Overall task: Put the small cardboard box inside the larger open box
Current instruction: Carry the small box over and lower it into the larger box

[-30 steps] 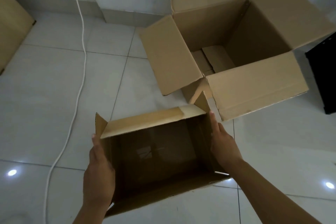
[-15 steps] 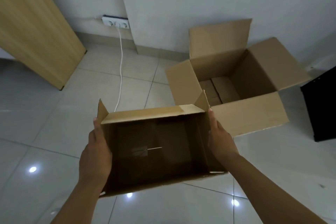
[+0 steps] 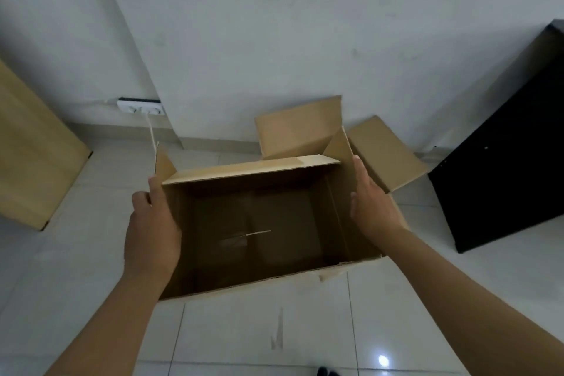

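I hold the small cardboard box point(image 3: 259, 232) in the air, open side toward me, its dark inside empty. My left hand point(image 3: 151, 230) presses flat on its left wall and my right hand point(image 3: 374, 206) on its right wall. The larger open box point(image 3: 300, 131) stands on the floor by the wall, directly behind the small one. Only its back flap and its right flap point(image 3: 386, 151) show; the small box hides its opening.
A black cabinet point(image 3: 503, 162) stands at the right, close to the larger box. A wooden panel point(image 3: 30, 159) leans at the left. A white socket strip point(image 3: 142, 107) with a cord sits at the wall's foot. White tiled floor lies below.
The small box has risen and moved forward between my hands, and it now covers most of the larger box. My view has tilted up toward the wall.
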A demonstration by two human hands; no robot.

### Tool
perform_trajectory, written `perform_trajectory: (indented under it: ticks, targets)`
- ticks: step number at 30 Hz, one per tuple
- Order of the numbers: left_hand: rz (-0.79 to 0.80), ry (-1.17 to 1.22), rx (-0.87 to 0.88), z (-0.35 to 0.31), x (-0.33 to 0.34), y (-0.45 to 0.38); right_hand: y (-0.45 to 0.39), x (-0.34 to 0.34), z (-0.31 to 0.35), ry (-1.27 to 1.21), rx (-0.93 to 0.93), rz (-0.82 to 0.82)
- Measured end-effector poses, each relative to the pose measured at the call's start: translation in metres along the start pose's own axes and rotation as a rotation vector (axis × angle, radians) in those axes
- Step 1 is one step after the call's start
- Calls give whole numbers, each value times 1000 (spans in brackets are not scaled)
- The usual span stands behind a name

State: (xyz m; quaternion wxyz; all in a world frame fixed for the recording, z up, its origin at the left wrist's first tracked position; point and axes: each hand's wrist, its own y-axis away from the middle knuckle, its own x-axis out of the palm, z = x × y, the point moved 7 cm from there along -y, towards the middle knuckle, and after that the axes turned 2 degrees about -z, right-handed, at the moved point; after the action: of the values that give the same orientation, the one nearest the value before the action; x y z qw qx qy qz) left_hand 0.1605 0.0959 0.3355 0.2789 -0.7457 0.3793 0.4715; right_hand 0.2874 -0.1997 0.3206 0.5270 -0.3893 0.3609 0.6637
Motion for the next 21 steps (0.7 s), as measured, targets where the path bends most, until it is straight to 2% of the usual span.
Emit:
perform_trajectory:
  ticks: [12, 21]
  targets:
    - [-21, 41, 77, -146, 101, -98, -134, -38, -119, 41, 96, -123]
    - [-20, 144, 29, -189, 161, -147, -221, -38, -159, 90, 78, -61]
